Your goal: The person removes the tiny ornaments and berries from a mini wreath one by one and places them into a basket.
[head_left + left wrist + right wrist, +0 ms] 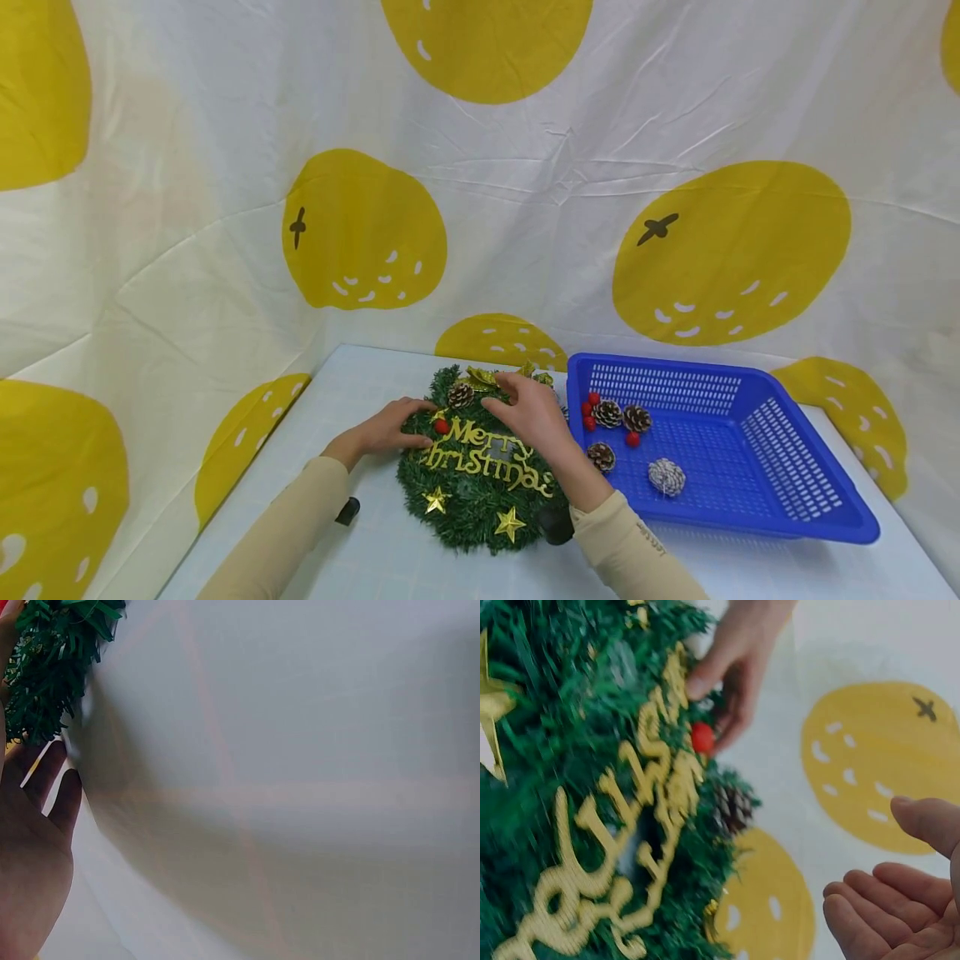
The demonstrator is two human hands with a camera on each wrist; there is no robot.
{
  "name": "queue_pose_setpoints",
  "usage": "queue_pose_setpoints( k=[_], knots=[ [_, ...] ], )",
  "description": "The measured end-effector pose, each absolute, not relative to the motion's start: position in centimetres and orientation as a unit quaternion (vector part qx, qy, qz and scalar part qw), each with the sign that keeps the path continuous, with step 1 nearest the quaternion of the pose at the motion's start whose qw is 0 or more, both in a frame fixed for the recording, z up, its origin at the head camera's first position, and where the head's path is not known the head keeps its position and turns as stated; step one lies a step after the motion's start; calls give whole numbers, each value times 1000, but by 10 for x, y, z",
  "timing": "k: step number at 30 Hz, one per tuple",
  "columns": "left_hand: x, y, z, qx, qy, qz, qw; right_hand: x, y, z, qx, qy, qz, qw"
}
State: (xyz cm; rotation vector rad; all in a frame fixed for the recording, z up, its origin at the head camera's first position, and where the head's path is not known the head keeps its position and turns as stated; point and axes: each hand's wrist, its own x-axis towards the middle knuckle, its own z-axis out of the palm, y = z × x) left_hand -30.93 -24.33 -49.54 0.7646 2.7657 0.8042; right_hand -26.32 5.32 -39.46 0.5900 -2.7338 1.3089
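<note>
A green tinsel wreath (468,521) lies on the table with gold "Merry Christmas" lettering (480,450) across its middle. My left hand (386,427) rests at its left edge, thumb and fingers apart, with the fingertips right by a small red ball (441,426). In the left wrist view, loose fingers (66,806) show just beneath the green tinsel (56,671). Over the upper right of the wreath hovers my right hand (531,417), holding nothing, its thumb spread from the fingers. A pine cone (461,394) and gold ornament (483,379) sit along the top; gold stars (509,523) lie lower down.
Close to the wreath's right side stands a blue plastic basket (810,533). Inside are brown pine cones (637,417), a whitish cone (667,477) and several red balls (633,438). A white cloth with yellow fruit shapes (517,158) hangs behind the table.
</note>
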Motion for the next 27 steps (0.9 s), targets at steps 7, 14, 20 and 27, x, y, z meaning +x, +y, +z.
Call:
queue_pose_setpoints(
  k=[7, 14, 20, 27],
  knots=[
    [-309, -244, -495, 260, 923, 273, 81, -261, 38, -412, 193, -884, 425, 6],
    [-307, -243, -495, 264, 922, 272, 79, -257, 25, -426, 197, -879, 434, 4],
    [-307, -243, -496, 264, 922, 273, 77, -256, 15, -433, 206, -879, 430, -5],
    [-308, -244, -496, 258, 926, 265, 76, -257, 5, -439, 206, -884, 420, -1]
  ],
)
